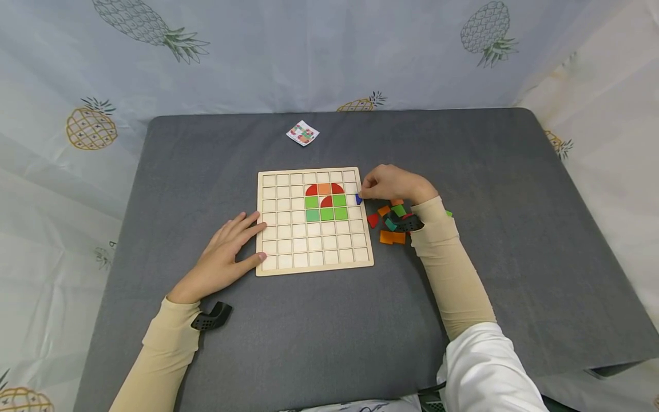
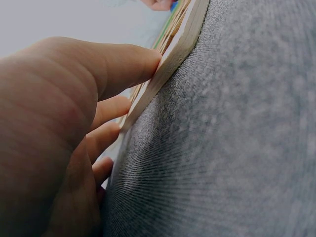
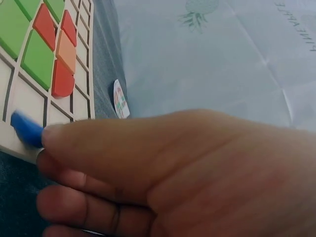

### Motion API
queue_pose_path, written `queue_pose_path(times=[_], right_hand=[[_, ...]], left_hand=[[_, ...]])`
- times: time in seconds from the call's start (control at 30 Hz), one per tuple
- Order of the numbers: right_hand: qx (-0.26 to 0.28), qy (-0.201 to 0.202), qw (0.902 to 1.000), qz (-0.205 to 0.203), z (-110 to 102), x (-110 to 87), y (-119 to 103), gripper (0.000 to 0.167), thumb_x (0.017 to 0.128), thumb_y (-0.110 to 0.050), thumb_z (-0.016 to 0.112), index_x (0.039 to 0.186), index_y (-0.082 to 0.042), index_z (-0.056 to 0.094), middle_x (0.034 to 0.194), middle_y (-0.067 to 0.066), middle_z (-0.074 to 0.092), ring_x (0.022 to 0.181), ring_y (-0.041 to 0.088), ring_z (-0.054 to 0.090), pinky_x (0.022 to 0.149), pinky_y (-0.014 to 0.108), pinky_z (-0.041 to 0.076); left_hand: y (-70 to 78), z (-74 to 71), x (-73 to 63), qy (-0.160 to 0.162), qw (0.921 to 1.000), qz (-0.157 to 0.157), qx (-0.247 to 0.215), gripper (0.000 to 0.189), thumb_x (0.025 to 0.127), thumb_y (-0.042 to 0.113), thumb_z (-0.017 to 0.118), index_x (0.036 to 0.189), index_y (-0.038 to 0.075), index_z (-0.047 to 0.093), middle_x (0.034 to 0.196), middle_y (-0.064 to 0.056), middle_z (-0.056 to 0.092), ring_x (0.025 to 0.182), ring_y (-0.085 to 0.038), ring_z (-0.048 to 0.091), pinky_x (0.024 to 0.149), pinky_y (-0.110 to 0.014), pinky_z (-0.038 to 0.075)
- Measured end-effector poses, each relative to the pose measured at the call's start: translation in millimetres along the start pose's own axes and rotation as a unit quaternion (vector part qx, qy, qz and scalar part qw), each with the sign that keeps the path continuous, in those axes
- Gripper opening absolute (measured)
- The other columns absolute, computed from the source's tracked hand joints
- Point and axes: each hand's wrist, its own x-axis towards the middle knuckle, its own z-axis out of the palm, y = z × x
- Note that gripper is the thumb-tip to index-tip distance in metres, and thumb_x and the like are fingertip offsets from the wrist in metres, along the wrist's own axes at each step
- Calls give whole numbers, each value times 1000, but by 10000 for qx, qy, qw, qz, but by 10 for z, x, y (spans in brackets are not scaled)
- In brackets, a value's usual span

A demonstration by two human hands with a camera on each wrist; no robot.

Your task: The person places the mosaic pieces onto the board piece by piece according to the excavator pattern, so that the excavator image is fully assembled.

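A wooden grid board (image 1: 285, 248) lies on the grey table, with red, green and orange tiles set in cells of its upper right part. My left hand (image 1: 222, 258) rests at the board's left edge, fingers spread and fairly straight; in the left wrist view the thumb (image 2: 131, 66) touches the board's rim. At the right edge of the board, my right hand (image 1: 393, 183) pinches a small blue tile (image 3: 27, 129) between thumb and fingertips. The tile is over the board's border in the right wrist view, and the fingers partly cover it.
Loose tiles (image 1: 392, 237) in orange, red, green and teal lie right of the board, partly hidden under the right wrist. A small pattern card (image 1: 302, 133) lies beyond the board. Pineapple-print cloth (image 1: 309, 57) hangs behind the table (image 1: 319, 332).
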Motion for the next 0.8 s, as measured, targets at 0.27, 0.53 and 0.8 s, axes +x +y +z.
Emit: queue_pose_path(times=[0.27,0.53,0.8], right_hand=[[-100,79,9998,130,27,17,-10,25,102,-28,59,90,-8,70,62,-3,42,47,12,35,51,27,34],[-157,270,9994,136,60,30,-33,20,100,-26,65,94,-8,69,78,3,56,63,18,46,60,29,38],[-278,391,9988,133,69,51,-43,17,99,-25,67,98,-9,71,94,7,67,74,21,51,64,30,42]], left_hand=[[-8,9,10,27,10000,12,35,65,97,32,69,155,17,43,170,-5,24,159,-35,13,124,-63,9],[-10,9,6,32,10000,49,44,65,98,32,69,155,18,43,170,-6,24,158,-35,13,125,-63,9],[-21,14,9,23,10000,39,55,65,98,32,69,155,18,42,170,-6,24,159,-35,12,124,-64,9]])
